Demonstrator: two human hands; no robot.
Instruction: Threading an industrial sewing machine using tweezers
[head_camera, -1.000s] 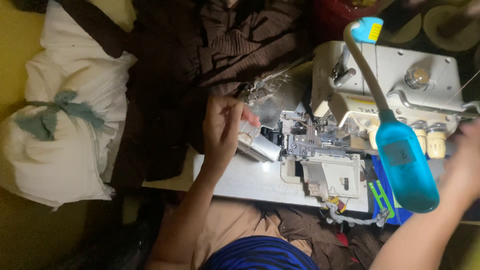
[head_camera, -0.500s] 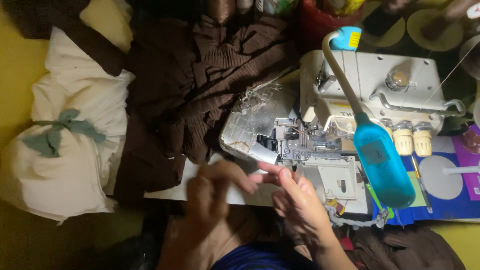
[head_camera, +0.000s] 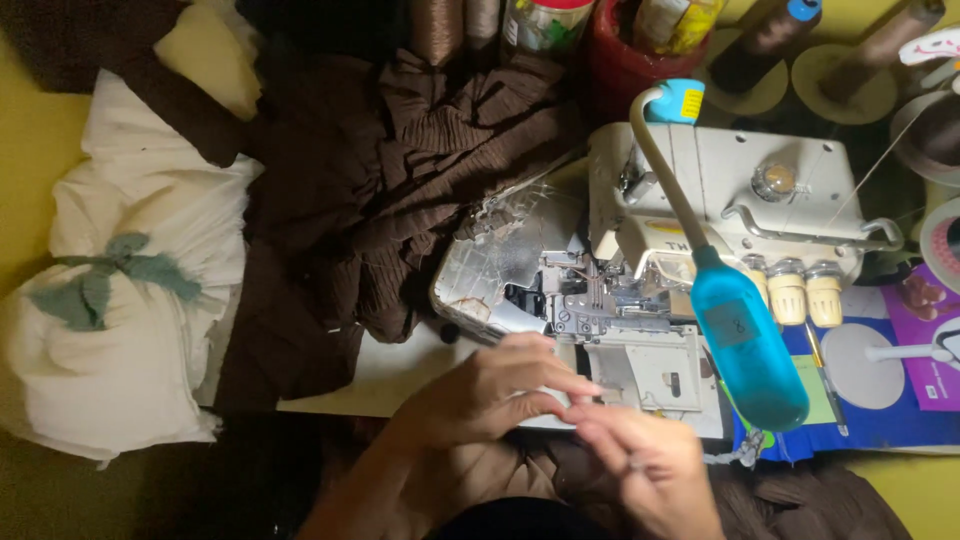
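A cream overlock sewing machine (head_camera: 730, 190) stands on the table with its front cover open, so the metal looper parts (head_camera: 590, 300) show. My left hand (head_camera: 490, 390) and my right hand (head_camera: 650, 465) meet just in front of the machine's lower edge, fingertips touching. The fingers look pinched together. Anything between them is too small and blurred to make out. A blue lamp head (head_camera: 745, 345) on a bendy grey neck hangs over the machine's front right.
Brown pleated fabric (head_camera: 400, 180) is piled left of and behind the machine. A white tied cloth bundle (head_camera: 120, 320) lies at far left. Thread cones (head_camera: 770, 30) and a red container (head_camera: 640, 50) stand at the back. Blue and purple papers (head_camera: 880, 400) lie at right.
My left hand has come off the machine's looper area and my right hand has come in from the right. Both now meet low in front of the machine.
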